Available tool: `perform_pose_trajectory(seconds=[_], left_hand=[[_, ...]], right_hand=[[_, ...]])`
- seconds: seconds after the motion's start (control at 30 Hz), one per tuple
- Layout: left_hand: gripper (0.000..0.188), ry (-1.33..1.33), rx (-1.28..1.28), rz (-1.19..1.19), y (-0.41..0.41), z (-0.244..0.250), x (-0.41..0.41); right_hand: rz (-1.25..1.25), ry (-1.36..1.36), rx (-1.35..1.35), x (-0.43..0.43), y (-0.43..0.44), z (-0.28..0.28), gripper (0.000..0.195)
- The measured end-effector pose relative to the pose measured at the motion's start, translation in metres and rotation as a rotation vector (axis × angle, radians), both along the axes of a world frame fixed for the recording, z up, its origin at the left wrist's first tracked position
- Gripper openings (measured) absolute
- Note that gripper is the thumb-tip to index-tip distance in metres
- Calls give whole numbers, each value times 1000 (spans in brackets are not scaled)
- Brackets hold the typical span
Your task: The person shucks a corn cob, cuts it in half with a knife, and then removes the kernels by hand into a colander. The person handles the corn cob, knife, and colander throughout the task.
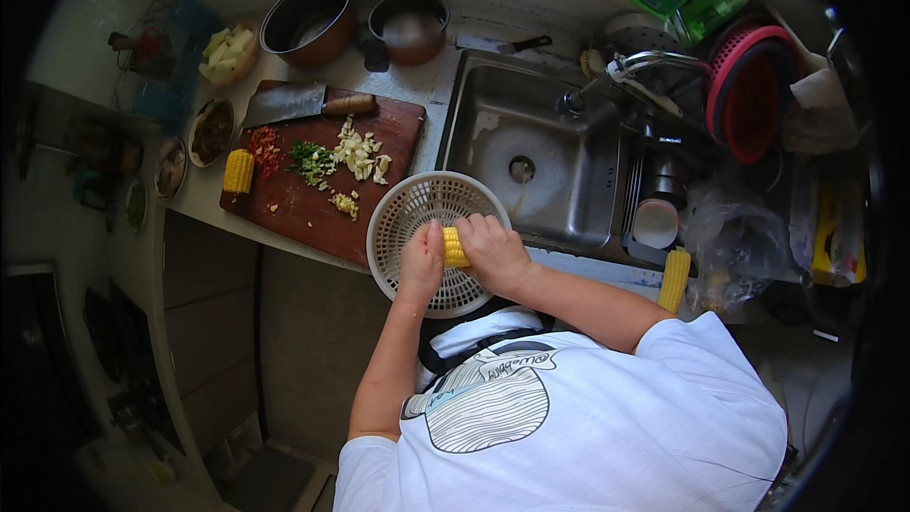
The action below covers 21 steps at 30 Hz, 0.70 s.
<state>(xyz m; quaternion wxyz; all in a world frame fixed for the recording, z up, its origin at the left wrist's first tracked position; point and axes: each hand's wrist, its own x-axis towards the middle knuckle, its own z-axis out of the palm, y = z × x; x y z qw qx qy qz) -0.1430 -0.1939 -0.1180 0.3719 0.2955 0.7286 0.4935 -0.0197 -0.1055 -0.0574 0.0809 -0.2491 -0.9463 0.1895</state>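
A piece of corn cob [455, 247] is held between my left hand [422, 262] and my right hand [495, 252], above a pale plastic colander [380, 242]. The colander spans the front of the counter between the cutting board and the sink. On the wooden cutting board [313, 217] lie a cleaver [288, 103], chopped red chili [264, 151], chopped green onion [311, 162], garlic pieces [357, 151] and minced garlic [345, 205]. Another corn piece [239, 171] stands at the board's left edge. A longer corn cob [674, 280] lies right of the sink, near my right forearm.
A steel sink [530, 149] with a faucet [625, 67] is behind the colander. Two pots [309, 50] [412, 50] stand at the back. Filled dishes [211, 132] are at left. A red colander [753, 96], a dish rack and a plastic bag [736, 245] crowd the right.
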Motion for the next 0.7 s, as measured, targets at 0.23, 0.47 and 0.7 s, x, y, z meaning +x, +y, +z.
perform_pose_trajectory(seconds=[0.23, 0.47, 0.7], left_hand=[[46, -176, 136, 120, -2, -6, 5], [48, -604, -344, -140, 2, 57, -14], [46, -651, 35, 129, -1, 23, 9]], right_hand=[[-7, 44, 23, 4, -4, 5, 37], [10, 44, 186, 2, -6, -9, 61], [141, -134, -336, 0, 19, 13, 61]])
